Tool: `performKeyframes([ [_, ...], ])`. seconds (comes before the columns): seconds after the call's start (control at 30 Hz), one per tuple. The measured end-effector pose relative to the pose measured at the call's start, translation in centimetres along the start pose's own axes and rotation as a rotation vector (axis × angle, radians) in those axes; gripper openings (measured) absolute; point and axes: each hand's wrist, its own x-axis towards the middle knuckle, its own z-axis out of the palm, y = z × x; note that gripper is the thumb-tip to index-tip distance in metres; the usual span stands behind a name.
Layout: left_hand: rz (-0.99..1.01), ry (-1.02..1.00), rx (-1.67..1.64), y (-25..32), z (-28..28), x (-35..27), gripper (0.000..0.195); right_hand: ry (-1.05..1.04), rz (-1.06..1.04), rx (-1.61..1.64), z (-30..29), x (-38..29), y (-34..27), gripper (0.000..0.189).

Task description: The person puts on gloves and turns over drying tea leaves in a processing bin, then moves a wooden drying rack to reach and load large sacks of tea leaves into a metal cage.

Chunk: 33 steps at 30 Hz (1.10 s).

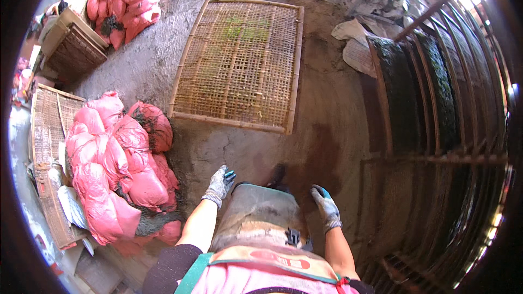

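Observation:
My left hand (221, 181), in a grey knitted work glove with blue-green on the fingers, hangs beside my apron with nothing in it. On the other side of the apron, my right hand (325, 204) wears a similar glove and holds nothing that shows; its fingers are partly curled. A soiled apron (261, 208) covers my front between the two hands. Ahead on the floor lies a rectangular woven bamboo tray (241, 61) with a bamboo pole frame and green traces on its weave. Neither hand touches it.
Pink plastic sacks (110, 155) are heaped at my left, some with dark netting. More pink sacks (130, 4) lie at the upper left. Another woven panel (49, 130) leans at far left. A rack with dark panels (425, 94) stands at right, near pale sacks (355, 45).

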Motion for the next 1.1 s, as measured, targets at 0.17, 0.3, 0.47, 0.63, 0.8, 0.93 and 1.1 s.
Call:
performKeyframes([
  [0.17, -0.038, 0.023, -0.203, 0.1, 7.7, 10.7, 0.057, 0.019, 0.047, -0.045, -3.8, 3.2, -4.3, 0.044],
  [0.3, -0.008, 0.108, -0.268, -1.5, 11.1, 18.6, 0.073, 0.056, 0.284, -0.218, -9.8, 4.6, 3.8, 0.049],
  [0.47, -0.083, 0.256, -0.432, -2.5, 10.1, 29.6, 0.044, 0.046, 0.798, -0.575, -11.1, 4.5, -2.7, 0.049],
  [0.63, -0.068, 0.161, -0.609, 3.8, 15.9, 27.4, 0.041, 0.035, 0.557, -0.548, -13.3, 6.1, -8.9, 0.042],
  [0.8, -0.168, 0.112, -0.523, 6.4, 17.9, 18.3, 0.044, 0.157, 0.594, -0.073, -10.7, 12.2, -16.1, 0.051],
  [0.93, -0.178, -0.017, -0.349, 11.5, 23.2, 11.4, 0.04, -0.006, 0.299, -0.129, -2.5, 22.4, -31.2, 0.077],
  [1.1, 0.005, 0.038, -0.304, 23.3, 33.7, 4.1, 0.036, -0.089, 0.165, -0.277, 3.1, 33.7, -41.5, 0.088],
])
